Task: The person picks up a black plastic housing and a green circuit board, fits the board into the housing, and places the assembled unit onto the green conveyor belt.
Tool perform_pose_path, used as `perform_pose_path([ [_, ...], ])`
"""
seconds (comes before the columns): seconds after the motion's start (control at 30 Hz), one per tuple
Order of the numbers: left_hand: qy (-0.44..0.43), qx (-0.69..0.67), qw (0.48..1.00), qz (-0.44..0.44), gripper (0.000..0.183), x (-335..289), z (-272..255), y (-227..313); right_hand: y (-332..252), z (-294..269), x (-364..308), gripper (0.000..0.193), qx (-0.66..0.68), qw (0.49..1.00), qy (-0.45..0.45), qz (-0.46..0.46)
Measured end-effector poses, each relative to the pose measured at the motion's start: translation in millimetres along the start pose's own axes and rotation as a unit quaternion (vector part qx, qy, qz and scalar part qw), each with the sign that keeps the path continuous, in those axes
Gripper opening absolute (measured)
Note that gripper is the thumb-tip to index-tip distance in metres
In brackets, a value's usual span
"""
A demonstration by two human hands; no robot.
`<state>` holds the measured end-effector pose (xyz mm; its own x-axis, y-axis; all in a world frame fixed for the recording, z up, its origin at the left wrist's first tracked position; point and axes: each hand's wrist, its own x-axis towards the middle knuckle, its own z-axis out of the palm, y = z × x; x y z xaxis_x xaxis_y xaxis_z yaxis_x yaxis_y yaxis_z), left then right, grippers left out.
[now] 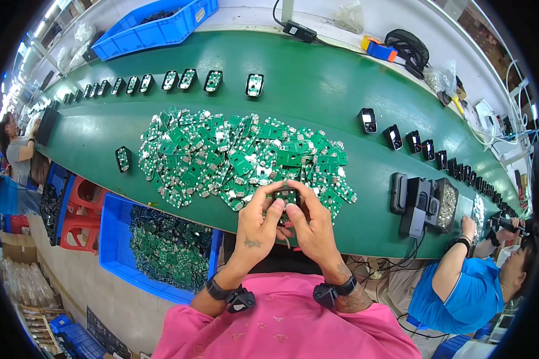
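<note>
Between my two hands, at the near edge of the green table [84, 134], is a small black plastic case [289, 194] with a green circuit board in it. My left hand [256, 222] wraps round its left side and my right hand [312, 226] its right. Both thumbs press down on the board, and the fingers partly hide the case. Just beyond lies a wide heap of loose green circuit boards [239, 155]. To its left sits a single black case with a board [123, 160].
Filled cases [254, 85] line the far left, and open black cases [368, 120] run down the right. A blue crate [111, 263] of boards stands below the table at left. Black devices [416, 206] and a tray [445, 206] lie right, near a co-worker in blue [461, 287].
</note>
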<state>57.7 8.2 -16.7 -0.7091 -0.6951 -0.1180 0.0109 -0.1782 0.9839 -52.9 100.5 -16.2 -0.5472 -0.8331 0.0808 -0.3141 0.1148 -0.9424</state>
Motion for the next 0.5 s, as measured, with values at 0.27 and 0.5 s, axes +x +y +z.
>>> perform_pose_path([
  [0.27, 0.0, 0.015, 1.0, -0.004, 0.033, -2, 1, 4, 8, 7, 1, 0.038, 0.085, 0.996, 0.014, -0.001],
  [0.5, 0.043, 0.101, 0.967, 0.229, 0.031, 2, 4, -8, 15, 8, 0, 0.036, 0.061, 0.985, 0.071, -0.142],
])
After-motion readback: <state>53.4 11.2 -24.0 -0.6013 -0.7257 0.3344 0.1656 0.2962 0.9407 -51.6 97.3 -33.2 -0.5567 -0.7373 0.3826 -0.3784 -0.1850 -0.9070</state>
